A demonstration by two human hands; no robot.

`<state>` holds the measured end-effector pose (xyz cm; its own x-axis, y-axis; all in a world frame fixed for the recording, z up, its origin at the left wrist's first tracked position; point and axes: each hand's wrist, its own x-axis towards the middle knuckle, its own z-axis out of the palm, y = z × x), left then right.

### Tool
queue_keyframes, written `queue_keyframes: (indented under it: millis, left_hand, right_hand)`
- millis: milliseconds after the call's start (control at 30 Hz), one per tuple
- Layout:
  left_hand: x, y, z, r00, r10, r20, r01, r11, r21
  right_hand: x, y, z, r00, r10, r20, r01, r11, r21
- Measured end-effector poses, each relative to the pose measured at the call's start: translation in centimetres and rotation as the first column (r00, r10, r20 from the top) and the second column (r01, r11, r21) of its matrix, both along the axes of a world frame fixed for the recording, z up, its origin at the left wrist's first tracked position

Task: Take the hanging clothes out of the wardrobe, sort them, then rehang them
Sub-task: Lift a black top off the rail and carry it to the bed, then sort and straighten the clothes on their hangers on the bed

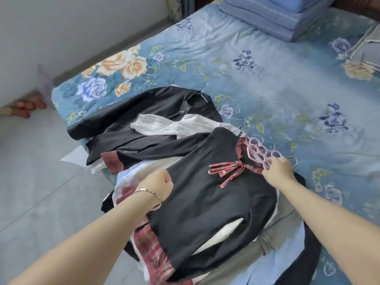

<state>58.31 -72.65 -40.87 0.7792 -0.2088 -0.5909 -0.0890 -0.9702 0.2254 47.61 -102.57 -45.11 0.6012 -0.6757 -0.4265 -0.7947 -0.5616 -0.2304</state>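
A pile of clothes lies on the near corner of the bed [257, 64]. On top is a black top with a red plaid collar and bow [205, 202]. My right hand [277, 169] pinches the pink ring-shaped hanger [259, 151] at its collar. My left hand [158, 184], with a bracelet on the wrist, grips the top's left edge. Behind it lie a white garment [164, 125] and a black jacket [144, 108] on a wire hanger [202, 93]. Grey and light blue clothes show under the pile.
Folded blue bedding [277, 15] is stacked at the far end of the bed. A grey folded item [366, 52] lies at the right edge. The grey floor [41, 171] and a white wall are on the left.
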Motion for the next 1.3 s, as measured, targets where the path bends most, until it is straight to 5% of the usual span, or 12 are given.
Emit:
queue_keyframes:
  millis: [100, 233, 333, 567, 800, 1067, 1300]
  left_hand:
    - [0.2, -0.1, 0.3, 1.000, -0.017, 0.003, 0.017, 1.000, -0.013]
    - [0.5, 1.1, 1.2, 0.992, -0.064, 0.110, 0.054, 0.995, 0.087]
    - [1.5, 2.0, 2.5, 0.998, -0.047, 0.038, 0.043, 0.994, 0.098]
    - [4.1, 6.8, 5.5, 1.000, 0.019, -0.010, -0.020, 1.000, -0.017]
    - [9.7, 16.2, 7.3, 0.992, -0.059, 0.110, 0.063, 0.997, -0.032]
    - [19.5, 28.1, 7.5, 0.973, -0.139, 0.182, 0.152, 0.987, -0.056]
    - [27.2, 29.5, 6.4, 0.968, -0.204, 0.148, 0.220, 0.970, -0.104]
  right_hand:
    - [0.5, 3.4, 0.1, 0.978, 0.209, 0.022, -0.209, 0.963, 0.170]
    - [1.7, 7.7, 1.8, 0.960, 0.277, 0.047, -0.272, 0.878, 0.395]
    - [3.2, 10.5, 3.5, 0.951, 0.301, 0.072, -0.300, 0.842, 0.448]
    - [7.4, 17.1, 7.7, 0.937, 0.335, 0.102, -0.346, 0.840, 0.417]
    - [13.2, 25.5, 9.1, 0.929, 0.356, 0.101, -0.368, 0.859, 0.356]
    - [21.8, 34.5, 9.9, 0.970, 0.217, 0.107, -0.238, 0.937, 0.254]
    - [25.4, 36.2, 8.8, 0.994, 0.031, 0.102, -0.055, 0.969, 0.241]
